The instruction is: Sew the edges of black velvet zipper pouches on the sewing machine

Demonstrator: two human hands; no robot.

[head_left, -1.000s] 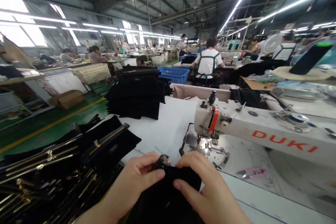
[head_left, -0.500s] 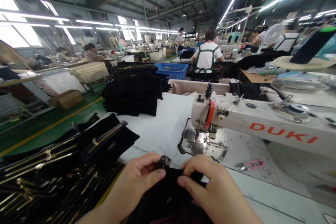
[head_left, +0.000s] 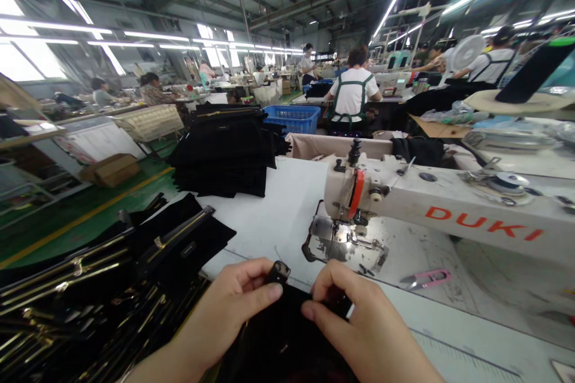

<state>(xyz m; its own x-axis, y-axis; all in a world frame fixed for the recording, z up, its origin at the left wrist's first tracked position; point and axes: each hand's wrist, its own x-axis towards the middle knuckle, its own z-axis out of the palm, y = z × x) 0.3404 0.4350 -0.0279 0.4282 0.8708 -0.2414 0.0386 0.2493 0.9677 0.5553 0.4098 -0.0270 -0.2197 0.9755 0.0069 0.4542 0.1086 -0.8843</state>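
Note:
A piece of black fabric (head_left: 287, 335) hangs between my hands at the table's front edge. My left hand (head_left: 233, 299) pinches its upper left corner, where a small dark rolled end with a shiny face (head_left: 281, 270) sticks up past the fingertips. My right hand (head_left: 350, 311) grips the top edge farther right, thumb against curled fingers. Just beyond the hands stands a white sewing machine (head_left: 404, 197) with a metal plate (head_left: 345, 242) under its head. Pink-handled snips (head_left: 426, 278) lie right of the plate. The fabric's lower part runs out of view.
Black pieces with gold zippers (head_left: 81, 287) are heaped at the left. A stack of black pieces (head_left: 224, 149) sits at the table's back left, near a blue basket (head_left: 294, 118). A person in a white shirt (head_left: 353, 96) sits ahead. A thread cone (head_left: 534, 75) stands at right.
The view has shifted slightly. The rolled end at my left fingertips has tilted a little and shows its face more. Both hands keep their hold on the fabric.

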